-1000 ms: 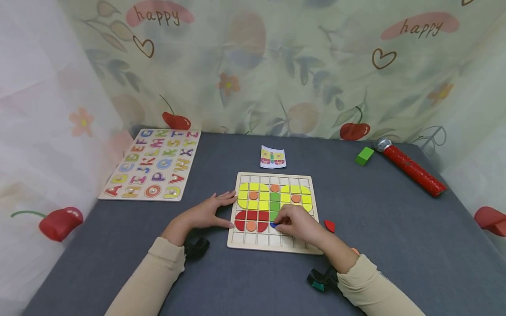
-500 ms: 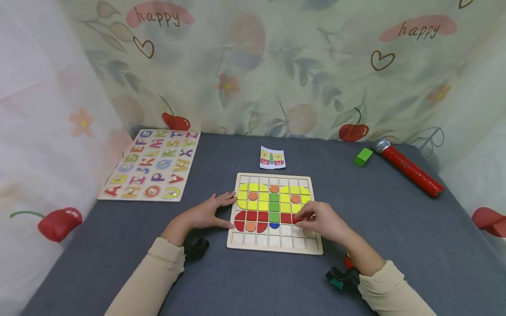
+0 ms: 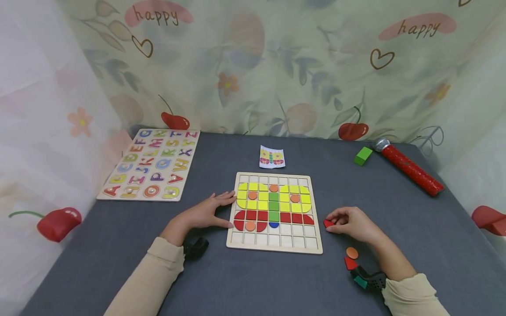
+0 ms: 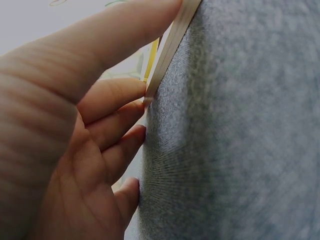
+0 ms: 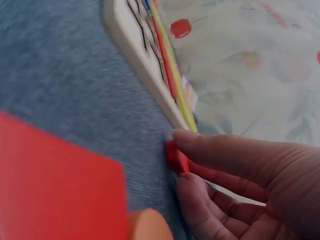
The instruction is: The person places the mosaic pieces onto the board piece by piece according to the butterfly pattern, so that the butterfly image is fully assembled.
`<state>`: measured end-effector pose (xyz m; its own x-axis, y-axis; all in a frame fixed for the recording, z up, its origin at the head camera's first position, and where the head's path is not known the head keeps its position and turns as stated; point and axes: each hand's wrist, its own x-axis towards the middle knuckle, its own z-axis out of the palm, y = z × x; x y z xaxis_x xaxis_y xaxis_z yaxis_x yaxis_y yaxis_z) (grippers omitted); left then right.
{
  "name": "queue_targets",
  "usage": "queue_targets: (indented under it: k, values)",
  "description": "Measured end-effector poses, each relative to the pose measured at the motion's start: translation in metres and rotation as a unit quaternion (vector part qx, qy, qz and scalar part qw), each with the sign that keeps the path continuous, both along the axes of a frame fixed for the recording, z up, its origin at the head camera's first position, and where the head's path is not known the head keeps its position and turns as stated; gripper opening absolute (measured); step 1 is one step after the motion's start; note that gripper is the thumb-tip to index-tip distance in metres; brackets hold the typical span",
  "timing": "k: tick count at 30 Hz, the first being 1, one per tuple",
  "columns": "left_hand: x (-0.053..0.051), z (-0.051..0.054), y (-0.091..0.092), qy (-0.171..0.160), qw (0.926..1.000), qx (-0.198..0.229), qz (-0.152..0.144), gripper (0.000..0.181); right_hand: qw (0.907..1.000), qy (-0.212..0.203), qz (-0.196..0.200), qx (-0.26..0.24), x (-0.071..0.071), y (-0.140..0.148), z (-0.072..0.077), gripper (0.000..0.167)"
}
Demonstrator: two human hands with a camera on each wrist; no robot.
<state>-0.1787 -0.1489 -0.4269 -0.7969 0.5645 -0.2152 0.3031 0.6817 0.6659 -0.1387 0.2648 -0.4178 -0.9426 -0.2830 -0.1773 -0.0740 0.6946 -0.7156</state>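
A wooden grid board bears coloured tiles laid out like a butterfly: yellow upper wings, a green middle, red lower parts and orange discs. My left hand rests at the board's left edge, fingers extended, thumb and fingertips touching its side; the left wrist view shows the thumb along the edge. To the right of the board, my right hand pinches a red tile between thumb and fingers, at the cloth. A blue half-round tile sits below the green column.
Near the right wrist lie an orange disc and another red tile. A small butterfly picture card lies behind the board. Further off are an alphabet board, a green block and a red microphone.
My right hand has set down a blue tile and then a rounded red tile on the board, and moved right off it to another red tile. The left hand has stayed put.
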Motion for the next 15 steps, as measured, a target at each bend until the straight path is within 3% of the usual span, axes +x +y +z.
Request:
queue_targets:
  k: [7, 15]
  values:
    - [0.000, 0.000, 0.000, -0.002, 1.0000, 0.001, 0.001, 0.087, 0.9998, -0.017, 0.009, -0.002, -0.001, -0.001, -0.002, 0.023]
    - [0.000, 0.000, 0.000, -0.002, 1.0000, -0.001, 0.000, 0.087, 0.9984, -0.031, 0.014, -0.045, -0.004, -0.020, 0.012, 0.017]
